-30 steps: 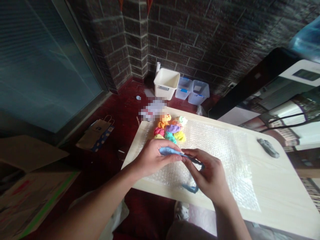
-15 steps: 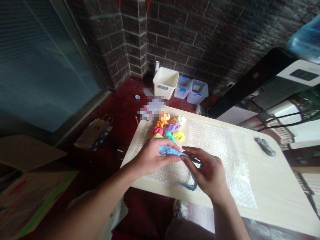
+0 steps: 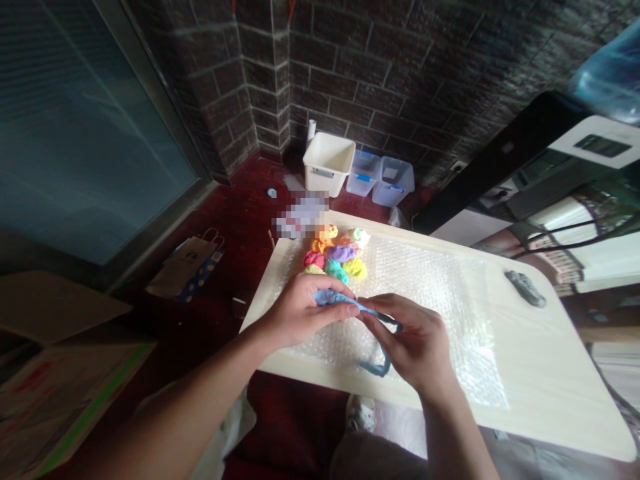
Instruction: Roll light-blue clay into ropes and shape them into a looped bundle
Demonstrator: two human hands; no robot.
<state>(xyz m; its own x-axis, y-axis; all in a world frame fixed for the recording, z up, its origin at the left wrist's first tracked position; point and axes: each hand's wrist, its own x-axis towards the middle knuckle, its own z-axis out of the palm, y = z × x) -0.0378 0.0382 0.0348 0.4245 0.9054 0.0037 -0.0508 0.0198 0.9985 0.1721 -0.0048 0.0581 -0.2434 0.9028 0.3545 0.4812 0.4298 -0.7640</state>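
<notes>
Between my two hands is a piece of blue modelling clay [image 3: 326,299], thick at the left and drawn into a thin strip at the right. My left hand [image 3: 300,312] is closed around the thick end, thumb and fingers pinching near its tip. Close beside it, my right hand [image 3: 417,340] pinches the thinner part. From there the strip's loose tail [image 3: 376,369] curls down below the right fingers, over bubble wrap [image 3: 425,287]. Just beyond the left hand, several soft coloured lumps of clay, among them a purple lump [image 3: 343,253] and a yellow lump [image 3: 355,268], sit bunched together.
The pale wooden table [image 3: 550,380] has a grey lump [image 3: 525,288] at its right. Behind it on the floor stand a cream bin [image 3: 325,180] and clear plastic boxes [image 3: 393,190]. A paper bag [image 3: 180,267] and a cardboard box [image 3: 65,393] are at left.
Both hands keep their pinch on the blue clay, with the left thumb shifted slightly. The whole view has moved a little, so everything sits slightly further left and up.
</notes>
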